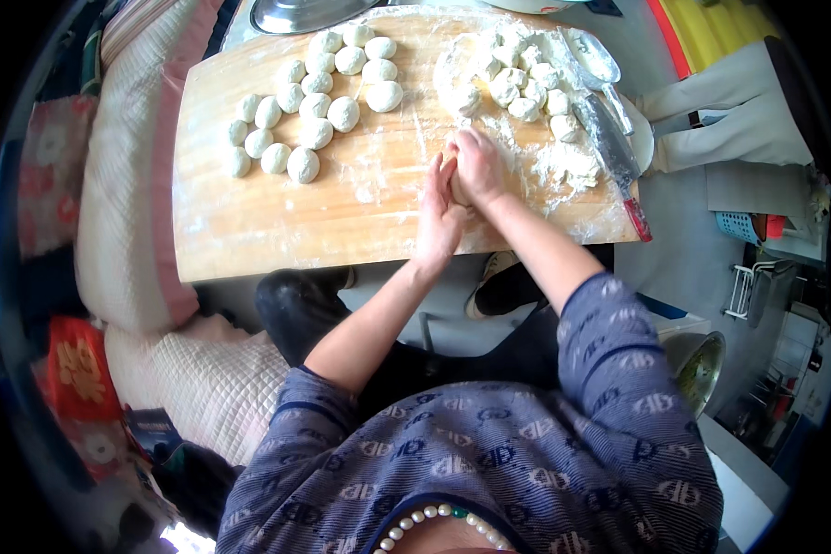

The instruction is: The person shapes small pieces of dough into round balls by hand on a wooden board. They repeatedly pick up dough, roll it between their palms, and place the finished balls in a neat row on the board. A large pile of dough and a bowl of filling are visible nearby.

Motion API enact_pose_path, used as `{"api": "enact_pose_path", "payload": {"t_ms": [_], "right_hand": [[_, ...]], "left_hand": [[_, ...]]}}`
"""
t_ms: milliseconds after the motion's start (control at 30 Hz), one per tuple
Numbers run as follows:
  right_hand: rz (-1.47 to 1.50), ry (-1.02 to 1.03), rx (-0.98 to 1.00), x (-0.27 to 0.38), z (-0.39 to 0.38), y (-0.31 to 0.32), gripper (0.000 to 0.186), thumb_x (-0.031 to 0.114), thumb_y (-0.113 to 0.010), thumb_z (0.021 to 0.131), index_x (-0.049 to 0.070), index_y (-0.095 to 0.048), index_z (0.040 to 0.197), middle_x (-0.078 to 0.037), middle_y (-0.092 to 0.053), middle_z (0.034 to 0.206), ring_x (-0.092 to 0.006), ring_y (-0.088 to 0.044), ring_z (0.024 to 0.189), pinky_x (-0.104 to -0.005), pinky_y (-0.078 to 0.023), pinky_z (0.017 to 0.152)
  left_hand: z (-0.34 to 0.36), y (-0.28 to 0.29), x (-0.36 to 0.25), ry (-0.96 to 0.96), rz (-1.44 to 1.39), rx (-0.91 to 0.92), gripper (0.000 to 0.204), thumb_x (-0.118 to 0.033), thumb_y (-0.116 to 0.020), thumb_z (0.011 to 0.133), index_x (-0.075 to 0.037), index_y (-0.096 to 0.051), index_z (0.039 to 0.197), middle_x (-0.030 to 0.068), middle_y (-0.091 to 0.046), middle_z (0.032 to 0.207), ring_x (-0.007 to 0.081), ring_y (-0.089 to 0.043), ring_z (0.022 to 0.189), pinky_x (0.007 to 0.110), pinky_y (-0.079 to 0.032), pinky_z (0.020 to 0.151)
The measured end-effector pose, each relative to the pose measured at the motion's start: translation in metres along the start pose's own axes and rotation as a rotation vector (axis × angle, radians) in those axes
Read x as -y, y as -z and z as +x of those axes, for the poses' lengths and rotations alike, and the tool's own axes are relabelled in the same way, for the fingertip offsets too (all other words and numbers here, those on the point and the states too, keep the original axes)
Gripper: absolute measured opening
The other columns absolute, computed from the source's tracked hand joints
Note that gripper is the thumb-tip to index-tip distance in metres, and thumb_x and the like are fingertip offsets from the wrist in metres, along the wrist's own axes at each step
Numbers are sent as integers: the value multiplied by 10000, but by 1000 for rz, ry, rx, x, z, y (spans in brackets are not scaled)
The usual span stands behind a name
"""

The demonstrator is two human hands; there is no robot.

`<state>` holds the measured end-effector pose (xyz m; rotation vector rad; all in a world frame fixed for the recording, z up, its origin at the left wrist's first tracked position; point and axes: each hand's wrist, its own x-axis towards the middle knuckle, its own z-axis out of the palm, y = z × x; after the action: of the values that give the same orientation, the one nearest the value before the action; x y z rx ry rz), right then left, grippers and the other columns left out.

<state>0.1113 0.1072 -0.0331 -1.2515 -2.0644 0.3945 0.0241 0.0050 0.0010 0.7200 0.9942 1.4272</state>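
Observation:
Over the front half of a floured wooden board (249,231), my two hands come together. My right hand (478,166) is curled with its fingers bent, and my left hand (441,214) presses against it from the left side. Between the palms is a piece of dough (458,190), mostly hidden by the fingers. Just beyond my hands lies a single dough lump (465,100). To its right sits a pile of rough, floury dough pieces (524,109). Several smooth round dough balls (316,133) stand in loose rows on the left of the board.
A cleaver (605,138) with a red handle lies along the board's right edge, beside a metal scoop (593,57) with flour. A metal lid (309,13) is at the back. Another person's light trousers (734,111) show at right. A metal bowl (702,369) stands near my right elbow.

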Motion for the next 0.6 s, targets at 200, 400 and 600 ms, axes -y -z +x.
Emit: {"api": "enact_pose_path", "payload": {"t_ms": [200,400,600], "right_hand": [[123,-79,-19,-3,26,3,77,45,-511,827,43,-557,766,-132,-604,844,-327,-603,831,-417,-486,734],[39,-37,-48,14,-12,13,104,64,-505,847,45,-555,758,-137,-601,785,-332,-606,736,-427,-487,658],[0,13,-72,-7,28,8,111,29,-483,842,43,-562,765,-131,-608,786,-320,-619,726,-411,-477,639]], "left_hand": [[13,2,-3,-24,73,38,913,206,-329,659,4,-137,1528,250,-306,1522,292,-288,1448,387,-188,1201],[-2,-1,-4,-22,196,53,909,211,-334,666,-2,-138,1528,256,-325,1505,307,-301,1437,385,-223,1190],[17,4,3,-66,95,26,883,199,-341,689,-4,-154,1528,267,-363,1482,315,-363,1402,377,-297,1156]]}}
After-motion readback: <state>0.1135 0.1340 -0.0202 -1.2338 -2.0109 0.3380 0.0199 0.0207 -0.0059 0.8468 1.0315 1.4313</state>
